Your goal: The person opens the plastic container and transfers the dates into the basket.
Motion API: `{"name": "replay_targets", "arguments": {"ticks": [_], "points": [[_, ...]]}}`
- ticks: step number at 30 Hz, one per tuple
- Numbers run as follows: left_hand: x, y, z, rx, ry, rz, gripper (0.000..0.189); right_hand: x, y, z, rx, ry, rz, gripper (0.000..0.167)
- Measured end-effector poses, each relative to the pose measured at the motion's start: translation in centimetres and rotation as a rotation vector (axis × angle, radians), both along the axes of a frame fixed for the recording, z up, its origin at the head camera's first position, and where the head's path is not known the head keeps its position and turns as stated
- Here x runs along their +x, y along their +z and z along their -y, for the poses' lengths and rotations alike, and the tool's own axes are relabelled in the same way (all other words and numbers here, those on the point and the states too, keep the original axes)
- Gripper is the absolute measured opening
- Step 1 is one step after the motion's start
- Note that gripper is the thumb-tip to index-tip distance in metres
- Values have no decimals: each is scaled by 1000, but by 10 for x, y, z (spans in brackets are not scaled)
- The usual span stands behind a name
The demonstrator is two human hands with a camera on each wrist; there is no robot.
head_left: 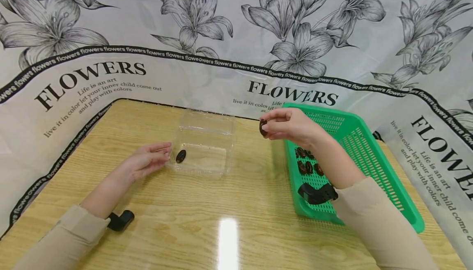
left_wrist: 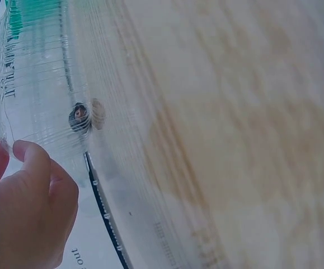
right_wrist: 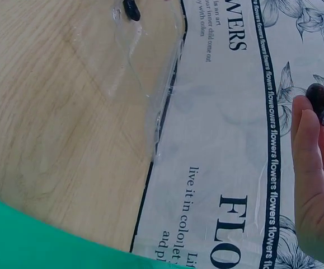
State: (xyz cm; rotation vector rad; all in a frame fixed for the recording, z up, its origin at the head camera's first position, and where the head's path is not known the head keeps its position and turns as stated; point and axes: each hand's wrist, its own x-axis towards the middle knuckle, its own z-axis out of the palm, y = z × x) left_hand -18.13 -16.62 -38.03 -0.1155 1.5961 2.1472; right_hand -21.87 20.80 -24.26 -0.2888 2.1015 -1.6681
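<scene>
My right hand (head_left: 292,126) is raised near the far left corner of a green basket and pinches a small, glossy dark-brown oval piece (right_wrist: 319,103). Its exact kind is unclear. The left hand (head_left: 149,160) is at the left side of a clear plastic box (head_left: 207,170), its thumb and finger pinching the rim in the left wrist view. Inside the box, toward the left, lies another dark oval piece (head_left: 181,156). Several similar shiny dark pieces (head_left: 309,167) rest in the green basket (head_left: 301,210), partly hidden behind the right forearm.
Everything stands on a wood-grain table (head_left: 177,220). A white cloth (head_left: 199,77) with printed flowers and lettering rises behind and along the sides. Each wrist wears a black band; the right one (head_left: 318,193) is above the basket's near left side.
</scene>
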Motion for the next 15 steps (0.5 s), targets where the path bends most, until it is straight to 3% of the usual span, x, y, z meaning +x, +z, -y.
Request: {"name": "replay_targets", "arguments": {"ticks": [5,15], "points": [[0,0,-1,-11,-1,-6,66,3,4,-12,-13,-16,4,18],[0,1,-2,-27,0,-2,66,7,9,-42,-15,-48,0,16]]}}
